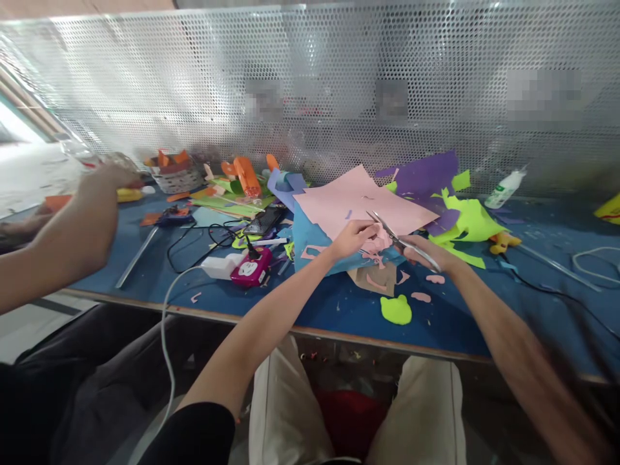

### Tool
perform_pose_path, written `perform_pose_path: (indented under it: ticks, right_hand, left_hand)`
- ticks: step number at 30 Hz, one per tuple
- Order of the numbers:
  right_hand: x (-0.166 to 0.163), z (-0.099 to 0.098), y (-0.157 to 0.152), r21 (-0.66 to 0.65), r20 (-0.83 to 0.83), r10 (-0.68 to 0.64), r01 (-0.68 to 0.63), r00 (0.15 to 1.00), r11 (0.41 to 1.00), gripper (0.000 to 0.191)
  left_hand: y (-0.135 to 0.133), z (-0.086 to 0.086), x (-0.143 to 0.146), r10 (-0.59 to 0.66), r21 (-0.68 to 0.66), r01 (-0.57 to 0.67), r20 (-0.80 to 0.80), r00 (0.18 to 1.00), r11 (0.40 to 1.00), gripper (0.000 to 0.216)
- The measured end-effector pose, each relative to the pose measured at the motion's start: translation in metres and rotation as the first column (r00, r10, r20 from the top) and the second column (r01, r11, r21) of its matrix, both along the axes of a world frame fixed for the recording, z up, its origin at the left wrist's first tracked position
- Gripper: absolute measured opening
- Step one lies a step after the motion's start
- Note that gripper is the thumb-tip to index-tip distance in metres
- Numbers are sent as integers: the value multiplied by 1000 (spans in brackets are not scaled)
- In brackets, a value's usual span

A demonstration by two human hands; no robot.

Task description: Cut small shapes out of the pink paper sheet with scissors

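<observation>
My left hand pinches a small piece of pink craft sheet above the table's middle. In my right hand is a pair of metal scissors, its blades pointing up and left beside that piece. Whether the blades touch it, I cannot tell. Beneath both hands lie a large pink sheet, a blue sheet and pink scraps. Nearer the front edge are a neon-green cut-out with two ear-like points and small pink rounded pieces.
A magenta power adapter with a white charger stands left of my forearm. Neon-green and purple sheets and a glue bottle are to the right. A co-worker's arm reaches in at left. A perforated metal panel rises behind.
</observation>
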State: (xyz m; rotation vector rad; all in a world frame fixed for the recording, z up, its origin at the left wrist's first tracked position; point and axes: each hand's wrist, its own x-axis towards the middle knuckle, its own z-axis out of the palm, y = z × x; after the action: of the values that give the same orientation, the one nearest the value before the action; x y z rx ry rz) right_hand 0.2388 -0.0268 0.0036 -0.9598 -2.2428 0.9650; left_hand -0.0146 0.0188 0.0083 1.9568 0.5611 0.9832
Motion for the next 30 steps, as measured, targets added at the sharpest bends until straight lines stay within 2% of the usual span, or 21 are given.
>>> perform_pose_path:
  ticks: [5, 11, 14, 17, 19, 21, 23, 26, 30]
  right_hand:
    - [1, -1, -1, -23, -5, -18, 18, 1000, 1000, 58]
    - [-2, -1, -4, -56, 61, -192, 195, 980, 979, 53]
    - [-5, -2, 0, 48, 88, -331, 327, 940, 944, 54]
    - [-6, -7, 5, 151, -11, -469, 465, 883, 873, 51]
    - [-7, -12, 9, 98, -108, -523, 533, 845, 840, 43]
    - [-8, -16, 11, -24, -211, -550, 558, 808, 829, 37]
    - [-12, -17, 11, -121, -310, -551, 543, 775, 831, 39]
    - [-23, -16, 9, -183, -413, -527, 500, 743, 847, 41]
    - [-42, -14, 5, -220, -441, -521, 474, 731, 852, 40]
  left_hand:
    - [-3, 3, -1, -7, -16, 7, -9, 1000, 1000, 43]
    - [2, 3, -3, -6, 7, 6, -49, 999, 1000, 43]
    - [5, -1, -3, -14, 12, 14, -21, 1000, 1000, 44]
    - [9, -7, 0, -21, -43, 22, 17, 1000, 999, 43]
    - [11, -9, 1, -16, -70, 17, 16, 1000, 997, 44]
    - [11, -10, 1, 6, -35, -8, -35, 999, 999, 46]
    - [10, -9, 1, 50, 67, -42, -122, 991, 997, 44]
    - [6, -6, 0, 120, 244, -60, -236, 964, 968, 41]
    - [5, -7, -1, 130, 322, -30, -294, 947, 946, 41]
